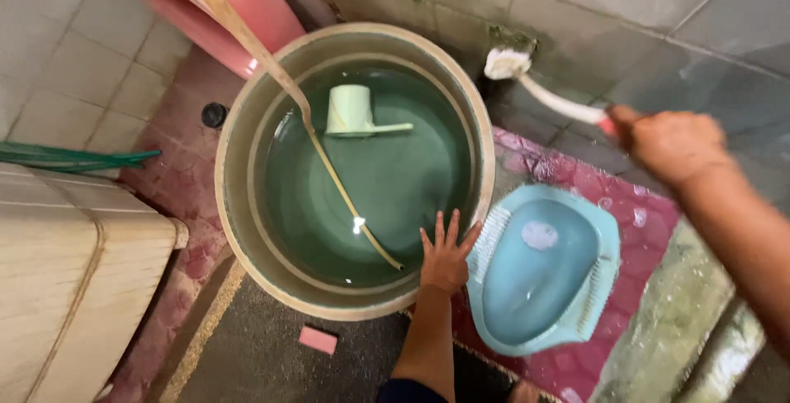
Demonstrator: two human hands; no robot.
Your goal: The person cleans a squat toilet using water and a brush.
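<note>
My left hand [445, 253] is spread flat against the near rim of a large round water tub [247, 115], fingers apart, holding nothing. My right hand [668, 143] grips the red-and-white handle of a scrubbing brush [550, 97]. The brush's white head presses on the grey tiled wall just behind the tub. A pale green dipper [355, 112] floats on the water in the tub. A thin yellowish hose [271, 66] runs from the upper left down into the water.
A light blue squat toilet pan [547, 275] sits in the red floor to the right of the tub. A pink basin [247, 0] leans behind the tub. A small pink bar [318, 340] lies on the dark floor. A tiled ledge [74, 271] stands at left.
</note>
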